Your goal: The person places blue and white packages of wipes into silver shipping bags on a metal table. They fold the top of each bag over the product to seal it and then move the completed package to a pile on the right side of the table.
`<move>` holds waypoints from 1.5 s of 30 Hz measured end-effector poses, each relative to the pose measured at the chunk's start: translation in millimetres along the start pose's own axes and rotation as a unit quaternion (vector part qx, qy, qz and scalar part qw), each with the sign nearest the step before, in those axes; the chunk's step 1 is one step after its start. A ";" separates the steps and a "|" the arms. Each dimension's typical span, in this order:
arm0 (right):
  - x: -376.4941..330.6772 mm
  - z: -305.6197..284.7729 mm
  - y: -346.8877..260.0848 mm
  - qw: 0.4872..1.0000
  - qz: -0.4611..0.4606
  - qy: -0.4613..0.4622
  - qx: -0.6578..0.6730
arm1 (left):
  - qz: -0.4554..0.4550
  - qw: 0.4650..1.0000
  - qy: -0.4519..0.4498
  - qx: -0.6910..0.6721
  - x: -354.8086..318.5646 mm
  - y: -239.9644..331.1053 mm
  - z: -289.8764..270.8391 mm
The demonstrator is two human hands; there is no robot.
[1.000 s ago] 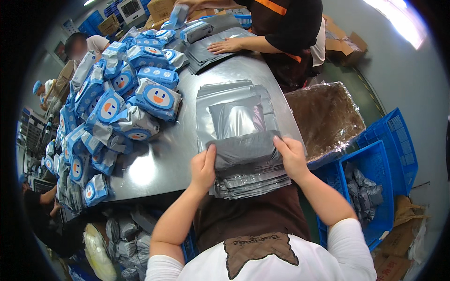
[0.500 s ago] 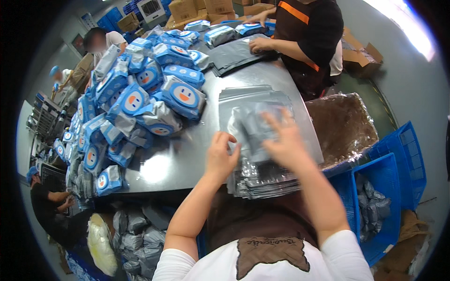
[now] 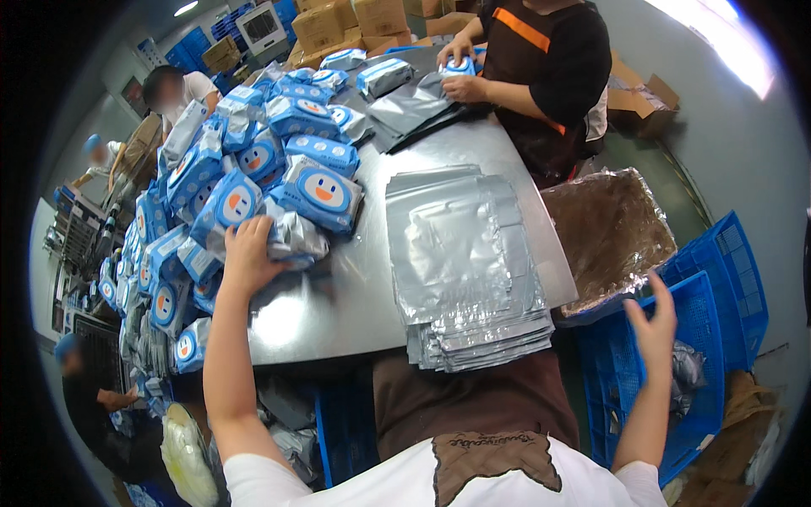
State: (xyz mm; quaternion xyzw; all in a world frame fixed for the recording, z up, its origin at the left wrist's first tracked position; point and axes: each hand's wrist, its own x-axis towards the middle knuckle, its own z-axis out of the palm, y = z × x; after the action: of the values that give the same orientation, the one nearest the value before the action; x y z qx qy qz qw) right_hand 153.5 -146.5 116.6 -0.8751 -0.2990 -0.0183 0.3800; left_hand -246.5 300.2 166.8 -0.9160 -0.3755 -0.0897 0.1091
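My left hand (image 3: 248, 256) is at the near edge of a big heap of blue-and-white wipes packs (image 3: 319, 188). Its fingers and thumb close round the left end of one whitish pack (image 3: 300, 239), partly covered by the hand. Over on the right, my right hand (image 3: 654, 325) is raised above a blue plastic crate (image 3: 712, 334), fingers apart and nothing in them. Between my hands, a thick stack of flat grey plastic mailing bags (image 3: 452, 245) lies on the metal table (image 3: 338, 317).
Opposite me, a co-worker's hands (image 3: 460, 84) handle a wipes pack over more grey bags (image 3: 405, 114). Right of the table stands a film-lined carton (image 3: 608, 232). Grey parcels (image 3: 687, 367) lie in the blue crate. Cardboard boxes (image 3: 321, 29) are stacked at the back.
My left hand has moved left from the bag stack to the wipes heap. My right hand has swung right, off the bags to above the crate. The co-worker now has a pack in hand.
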 end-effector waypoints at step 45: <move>-36.5 99.3 -91.9 0.933 -0.086 -0.255 0.238 | 0.129 0.873 -0.090 -0.462 -51.3 250.7 37.2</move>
State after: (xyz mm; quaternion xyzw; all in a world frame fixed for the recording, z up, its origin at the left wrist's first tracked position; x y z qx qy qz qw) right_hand 54.8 -49.0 96.7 -0.7052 -0.4559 0.2448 0.4847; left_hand -102.1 101.8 85.2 -0.9062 -0.1783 -0.1555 -0.3505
